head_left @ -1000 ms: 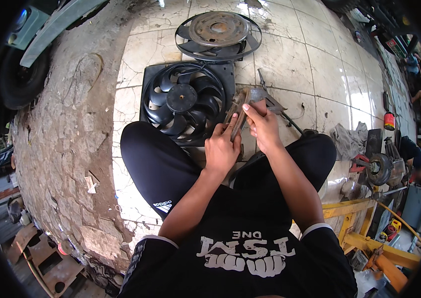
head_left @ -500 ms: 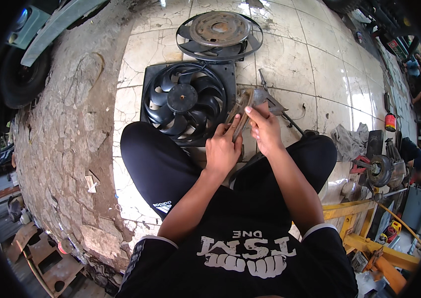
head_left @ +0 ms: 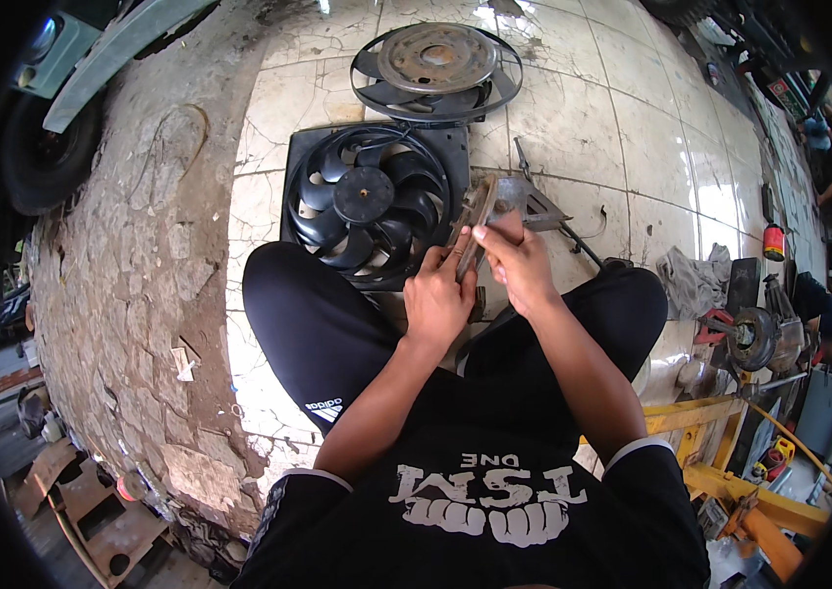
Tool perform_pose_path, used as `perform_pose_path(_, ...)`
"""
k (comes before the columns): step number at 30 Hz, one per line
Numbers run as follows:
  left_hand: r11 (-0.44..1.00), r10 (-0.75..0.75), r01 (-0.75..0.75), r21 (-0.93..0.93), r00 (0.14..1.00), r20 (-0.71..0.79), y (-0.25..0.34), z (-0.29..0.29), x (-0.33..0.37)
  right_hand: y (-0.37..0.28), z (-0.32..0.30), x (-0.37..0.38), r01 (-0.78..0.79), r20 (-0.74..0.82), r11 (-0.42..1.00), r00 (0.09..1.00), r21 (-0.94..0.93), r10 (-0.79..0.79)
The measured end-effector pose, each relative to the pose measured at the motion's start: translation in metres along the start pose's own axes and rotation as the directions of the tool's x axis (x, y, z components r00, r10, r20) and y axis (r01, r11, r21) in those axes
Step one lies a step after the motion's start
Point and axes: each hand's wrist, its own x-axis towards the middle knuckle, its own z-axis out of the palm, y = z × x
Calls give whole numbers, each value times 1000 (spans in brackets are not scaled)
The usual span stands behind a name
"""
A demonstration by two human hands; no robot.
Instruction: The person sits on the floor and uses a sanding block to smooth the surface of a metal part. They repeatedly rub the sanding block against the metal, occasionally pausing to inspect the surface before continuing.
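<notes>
Between my legs, my left hand [head_left: 438, 302] is closed around a long, narrow, rusty brown metal piece [head_left: 480, 208] that tilts up and away from me. Its index finger lies along the piece. Pressed to the side of that piece is my right hand [head_left: 522, 270], its thumb and fingers pinching a small reddish-brown sheet [head_left: 508, 224] that looks like sandpaper. My fingers cover much of both things. Just left of my hands lies a black radiator fan [head_left: 363, 194] in a square shroud. Behind my hands a grey metal bracket [head_left: 540, 208] lies on the tiles.
A ringed fan with a rusty metal disc [head_left: 438, 59] on top lies farther off. To the right are a grey rag [head_left: 693, 277], a red and black can [head_left: 774, 241], a wheel hub part [head_left: 751, 339] and a yellow metal frame [head_left: 693, 416]. Broken concrete [head_left: 131, 265] borders the tiles at left.
My right thumb and fingers have slid down the metal piece towards me, closer to my left hand. My left hand keeps its hold almost in place.
</notes>
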Motion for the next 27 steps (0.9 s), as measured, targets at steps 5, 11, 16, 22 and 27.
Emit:
perform_pose_path(5, 1000, 1, -1, 13, 1000, 7, -2, -2, -1, 4, 6, -3, 45, -41, 999, 998, 11, -44)
perform_pose_path(11, 1000, 7, -7, -10, 1000, 1, 0, 0, 1, -4, 2, 18, 107, -108, 992, 988, -71, -114)
perform_pose_path(16, 1000, 5, -5, -19, 1000, -21, -6, -3, 1, 0, 3, 1, 52, -25, 991, 998, -121, -55)
perform_pose_path(22, 1000, -6, 6, -25, 1000, -8, -7, -3, -1, 6, 5, -3, 12, -2, 995, 1000, -101, -12)
perform_pose_path(27, 1000, 8, -8, -27, 1000, -14, -3, -3, 3, -15, 3, 10, 52, -49, 983, 997, -177, -61)
